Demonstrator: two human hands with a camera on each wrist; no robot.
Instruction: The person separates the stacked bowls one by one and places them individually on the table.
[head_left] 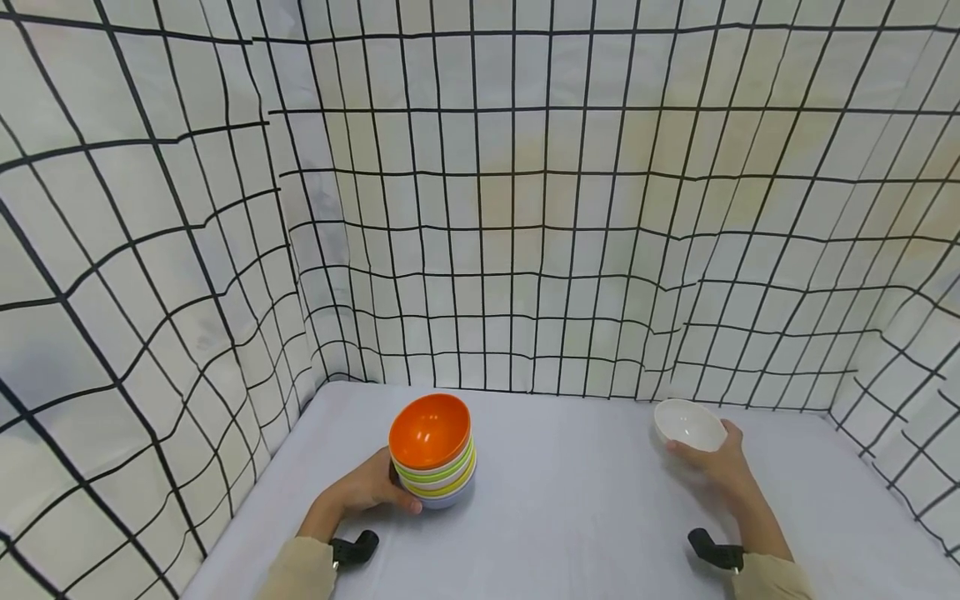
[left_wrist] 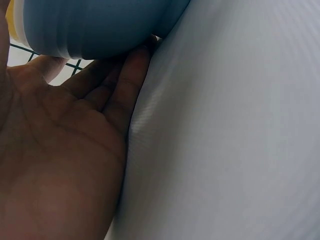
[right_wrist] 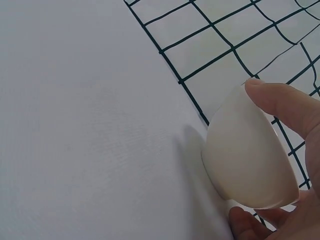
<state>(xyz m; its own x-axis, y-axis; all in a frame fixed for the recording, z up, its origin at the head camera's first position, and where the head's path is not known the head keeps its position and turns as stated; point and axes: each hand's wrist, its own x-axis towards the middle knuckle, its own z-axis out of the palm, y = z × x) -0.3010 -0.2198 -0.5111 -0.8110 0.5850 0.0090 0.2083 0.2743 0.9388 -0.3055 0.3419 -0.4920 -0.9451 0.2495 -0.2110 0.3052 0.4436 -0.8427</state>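
On the left of the head view stands a stack of nested bowls, tilted a little. An orange bowl (head_left: pixel 431 432) is on top, green, white and yellow rims show below it, and a pale blue bowl (head_left: pixel 450 498) forms the bottom. My left hand (head_left: pixel 363 486) holds the stack low on its left side, thumb at the front. In the left wrist view, fingers reach under the curve of the blue bowl (left_wrist: pixel 100 30), close over the cloth. Far right, my right hand (head_left: pixel 716 462) grips a white bowl (head_left: pixel 690 425) by its rim, tilted, its lower side near the table.
A white cloth covers the table (head_left: pixel 562 500). White walls with a black grid (head_left: pixel 510 208) stand behind it and on both sides. The white bowl is near the back edge of the table. Each wrist wears a black camera mount (head_left: pixel 356 548).
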